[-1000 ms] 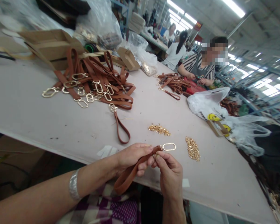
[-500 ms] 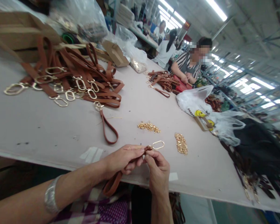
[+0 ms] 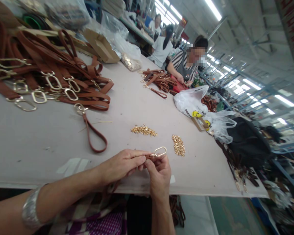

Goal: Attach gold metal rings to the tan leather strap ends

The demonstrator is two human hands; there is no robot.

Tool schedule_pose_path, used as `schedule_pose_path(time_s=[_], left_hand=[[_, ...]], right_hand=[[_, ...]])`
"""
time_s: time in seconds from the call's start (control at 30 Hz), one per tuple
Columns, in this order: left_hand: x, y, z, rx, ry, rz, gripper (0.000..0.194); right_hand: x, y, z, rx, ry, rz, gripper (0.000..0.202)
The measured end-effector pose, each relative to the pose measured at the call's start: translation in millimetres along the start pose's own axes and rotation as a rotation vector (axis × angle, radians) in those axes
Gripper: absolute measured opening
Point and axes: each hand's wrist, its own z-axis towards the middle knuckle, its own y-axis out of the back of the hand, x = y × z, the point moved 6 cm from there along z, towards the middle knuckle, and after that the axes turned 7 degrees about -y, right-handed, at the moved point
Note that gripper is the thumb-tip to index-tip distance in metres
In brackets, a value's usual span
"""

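The left hand (image 3: pixel 123 166) hides much of the brown strap (image 3: pixel 149 157) it holds.

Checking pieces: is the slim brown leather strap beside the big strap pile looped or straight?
Looped: the strap traces a closed teardrop.

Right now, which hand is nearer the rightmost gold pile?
Right: right hand is just left and nearside of the rightmost gold pile; left hand is farther left.
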Motion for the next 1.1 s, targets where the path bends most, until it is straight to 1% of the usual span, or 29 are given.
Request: schedule_pose_path(time_s=[0.03,0.07,0.13,0.2,0.27,0.3,0.37,0.47,0.63,0.73,0.83,0.9,0.93,1.0,1.07,1.1], left_hand=[[2.0,0.6,3.7,-0.035,0.027,-0.069,0.042],[3.4,1.8,7.7,-0.069,0.04,-0.139,0.042],[5.1,5.0,15.8,-0.106,0.049,-0.263,0.042],[8.0,9.8,23.0,-0.125,0.078,-0.348,0.04],[12.5,15.0,28.5,-0.142,0.126,-0.381,0.034],[14.9,17.4,30.7,-0.149,0.148,-0.381,0.031],[19.0,20.7,34.1,-0.158,0.177,-0.366,0.028],[22.8,22.6,37.8,-0.165,0.183,-0.326,0.026],[22.2,20.9,39.9,-0.181,0.124,-0.221,0.022],[18.2,17.1,38.5,-0.174,0.083,-0.137,0.02],[14.4,16.0,35.4,-0.193,0.068,-0.051,0.021],[12.5,17.5,33.0,-0.228,0.055,0.015,0.022],[11.5,18.3,32.0,-0.245,0.036,0.049,0.022],[8.1,19.6,30.4,-0.283,-0.037,0.121,0.018],[4.2,19.9,28.8,-0.324,-0.133,0.196,0.014],[2.7,19.6,27.9,-0.341,-0.174,0.23,0.013]], right_hand=[[2.1,9.5,4.8,0.001,0.001,-0.068,0.027],[4.6,23.2,10.6,-0.027,0.012,-0.159,0.03],[10.9,60.1,23.2,-0.165,0.071,-0.397,0.036],[16.2,96.2,35.5,-0.302,0.128,-0.678,0.035],[17.4,120.5,46.8,-0.354,0.159,-0.95,0.031],[17.0,127.3,51.5,-0.352,0.175,-1.068,0.029],[15.7,131.4,58.1,-0.315,0.225,-1.269,0.027],[14.3,125.3,62.8,-0.264,0.299,-1.49,0.028],[15.7,115.7,68.3,-0.24,0.358,-1.678,0.025],[16.1,115.4,72.4,-0.231,0.378,-1.758,0.025],[17.3,118.7,75.6,-0.256,0.389,-1.738,0.022],[18.3,119.4,74.9,-0.273,0.357,-1.59,0.019],[18.7,117.9,72.8,-0.277,0.328,-1.452,0.017],[18.4,107.9,63.9,-0.267,0.269,-1.079,0.017],[17.3,86.5,50.0,-0.221,0.25,-0.719,0.023],[17.3,72.3,42.3,-0.186,0.26,-0.598,0.025]])
